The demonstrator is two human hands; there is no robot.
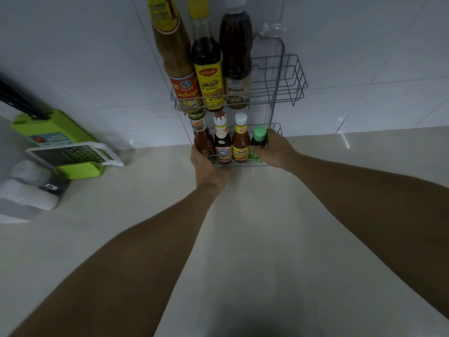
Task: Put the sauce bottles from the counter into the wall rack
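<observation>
A grey wire wall rack (291, 76) hangs on the white tiled wall. Its upper shelf holds three tall sauce bottles (209, 76) at the left; its right part is bare. The lower shelf holds a red chilli sauce bottle (202, 139), a dark bottle with a red cap (222, 144) and an orange sauce bottle with a white cap (240, 142). At the right end stands a small dark bottle with a green cap (259, 136), and my right hand (274, 149) is wrapped around it. My left hand (206, 169) rests against the lower shelf's front left corner, beside the red bottle.
The beige counter (243, 227) stretches below the rack. At the left lie a green slicer box with a white grater (70, 154) and some white and dark containers (31, 190). A black bar (21, 98) juts in at the far left.
</observation>
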